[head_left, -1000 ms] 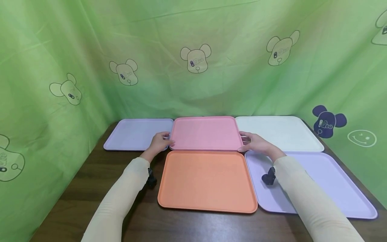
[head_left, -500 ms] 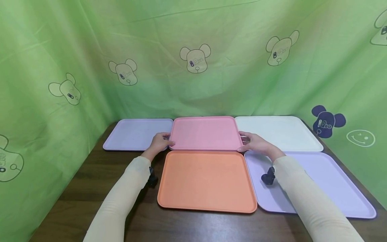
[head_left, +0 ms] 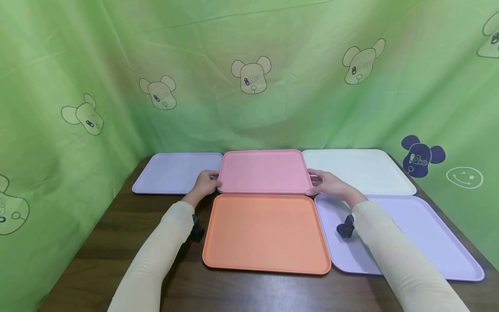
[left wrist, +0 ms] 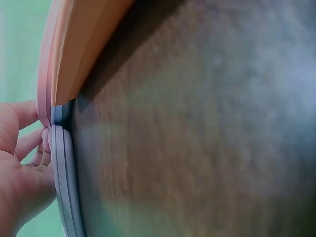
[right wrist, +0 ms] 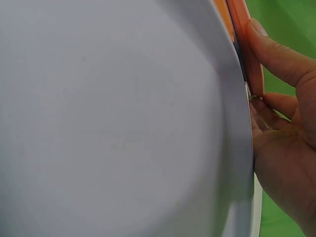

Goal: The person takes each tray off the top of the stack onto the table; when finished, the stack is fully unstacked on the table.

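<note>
A pink rectangular tray [head_left: 265,171] lies in the middle of the back row, a hand at each side. My left hand [head_left: 204,184] holds its left edge near the front corner, thumb at the rim. In the left wrist view the thumb [left wrist: 27,113] meets the pink rim and the other fingers bend beside it. My right hand [head_left: 329,183] holds the opposite edge the same way. The right thumb [right wrist: 271,47] presses the tray's side in the right wrist view, with fingertips curled at its corner. Directly in front lies an orange tray [head_left: 267,234].
A lavender tray [head_left: 175,173] sits at the back left and a white tray [head_left: 362,171] at the back right. Another lavender tray [head_left: 421,238] lies front right under my right forearm. Dark wood table [head_left: 105,234] shows at left and front. A green curtain [head_left: 296,112] hangs behind.
My left thumb has drawn back slightly from over the pink tray's rim. The trays and my right hand stay where they were.
</note>
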Available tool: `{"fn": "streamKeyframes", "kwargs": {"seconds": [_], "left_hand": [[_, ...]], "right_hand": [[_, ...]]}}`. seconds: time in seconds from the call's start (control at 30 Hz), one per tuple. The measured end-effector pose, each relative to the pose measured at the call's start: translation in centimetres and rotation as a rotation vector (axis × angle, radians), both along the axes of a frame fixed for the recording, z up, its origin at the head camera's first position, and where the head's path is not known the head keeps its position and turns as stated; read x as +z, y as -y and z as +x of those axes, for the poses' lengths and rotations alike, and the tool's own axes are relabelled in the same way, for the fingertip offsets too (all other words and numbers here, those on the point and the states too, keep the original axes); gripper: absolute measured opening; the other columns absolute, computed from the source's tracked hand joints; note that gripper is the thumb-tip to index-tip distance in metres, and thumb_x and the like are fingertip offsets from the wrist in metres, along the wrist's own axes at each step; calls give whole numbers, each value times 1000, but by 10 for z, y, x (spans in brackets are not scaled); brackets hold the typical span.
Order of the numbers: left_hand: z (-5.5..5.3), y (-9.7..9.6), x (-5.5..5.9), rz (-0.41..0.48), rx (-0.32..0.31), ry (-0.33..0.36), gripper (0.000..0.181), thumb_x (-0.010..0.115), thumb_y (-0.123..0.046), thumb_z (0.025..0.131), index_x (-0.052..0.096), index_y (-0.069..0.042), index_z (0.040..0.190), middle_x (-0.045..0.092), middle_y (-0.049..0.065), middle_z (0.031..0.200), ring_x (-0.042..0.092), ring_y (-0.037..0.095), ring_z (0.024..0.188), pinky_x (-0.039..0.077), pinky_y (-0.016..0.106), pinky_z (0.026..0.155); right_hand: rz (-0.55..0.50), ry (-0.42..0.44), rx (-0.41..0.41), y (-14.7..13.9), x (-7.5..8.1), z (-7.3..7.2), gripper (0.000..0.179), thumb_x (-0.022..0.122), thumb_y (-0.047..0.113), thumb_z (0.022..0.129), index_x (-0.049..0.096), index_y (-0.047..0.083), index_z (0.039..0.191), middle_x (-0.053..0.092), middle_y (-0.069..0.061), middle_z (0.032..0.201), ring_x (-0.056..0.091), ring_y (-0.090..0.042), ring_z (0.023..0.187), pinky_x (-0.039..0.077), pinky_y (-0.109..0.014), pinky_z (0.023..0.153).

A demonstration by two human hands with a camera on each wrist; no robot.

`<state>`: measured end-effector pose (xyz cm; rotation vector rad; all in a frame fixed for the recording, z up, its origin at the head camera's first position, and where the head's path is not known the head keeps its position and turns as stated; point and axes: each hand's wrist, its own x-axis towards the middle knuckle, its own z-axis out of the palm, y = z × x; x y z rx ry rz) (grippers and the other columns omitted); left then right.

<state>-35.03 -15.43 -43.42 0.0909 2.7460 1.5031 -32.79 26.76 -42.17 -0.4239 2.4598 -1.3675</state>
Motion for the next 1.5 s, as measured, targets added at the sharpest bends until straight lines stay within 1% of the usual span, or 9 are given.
{"fn": "streamKeyframes", "kwargs": {"seconds": [0.27, 0.37, 0.5, 0.6, 0.7, 0.83, 0.93, 1.0, 1.5], "left_hand": [[4, 0, 2, 62, 37, -3, 45, 60, 7, 78, 61, 10, 123, 64, 22, 109, 58, 26, 92, 50, 31, 77], [5, 0, 2, 112, 50, 10, 46, 58, 7, 79, 60, 9, 125, 63, 20, 111, 57, 20, 85, 49, 25, 69], [4, 2, 4, 220, 68, 22, 47, 56, 7, 79, 60, 7, 126, 63, 19, 104, 50, 10, 61, 42, 20, 52], [3, 4, 5, 279, 72, 38, 47, 55, 6, 80, 60, 4, 127, 63, 18, 100, 46, 9, 53, 39, 21, 48], [3, 5, 5, 283, 70, 32, 46, 56, 4, 81, 60, 3, 128, 63, 18, 108, 52, 11, 60, 43, 22, 53], [4, 5, 5, 282, 68, 16, 46, 57, 3, 83, 59, 6, 128, 61, 21, 120, 60, 18, 86, 49, 22, 67], [5, 4, 7, 304, 65, 30, 47, 57, 2, 85, 56, 7, 131, 60, 24, 123, 60, 25, 103, 51, 24, 76], [5, 4, 9, 332, 67, 47, 48, 57, 3, 86, 54, 7, 133, 59, 25, 125, 60, 27, 107, 52, 26, 79], [9, 7, 16, 506, 108, 116, 48, 51, 6, 90, 50, 5, 138, 57, 27, 126, 62, 13, 79, 54, 23, 65]], "right_hand": [[-15, 0, 13, 4, 2, 3, 93, 77, 9, 82, 16, -11, 150, 29, -35, 147, 34, -49, 133, 31, -50, 108], [-23, 4, 13, 4, 2, 3, 93, 76, 8, 82, 15, -12, 149, 28, -36, 147, 33, -49, 132, 31, -50, 107], [-18, 6, 11, 3, 2, 2, 93, 76, 8, 82, 15, -11, 150, 27, -35, 148, 32, -50, 133, 31, -50, 107], [-15, 7, 11, 3, 2, 2, 93, 76, 9, 82, 15, -11, 150, 27, -35, 148, 32, -49, 133, 31, -50, 108], [-18, 10, 10, 3, 2, 2, 93, 76, 9, 82, 15, -11, 150, 26, -35, 148, 32, -49, 133, 30, -50, 108], [-21, 12, 7, 3, 1, 1, 93, 76, 8, 82, 15, -10, 150, 26, -35, 148, 32, -49, 133, 31, -50, 108], [-18, 14, 5, 3, 1, 1, 93, 76, 9, 82, 16, -10, 150, 26, -35, 148, 32, -49, 133, 31, -50, 107], [-15, 15, 4, 2, 1, 1, 93, 76, 9, 82, 16, -10, 150, 27, -35, 148, 32, -50, 133, 31, -51, 107], [-2, 10, 11, 2, 1, 0, 93, 76, 9, 82, 16, -10, 150, 27, -36, 147, 33, -51, 132, 32, -51, 107]]}}
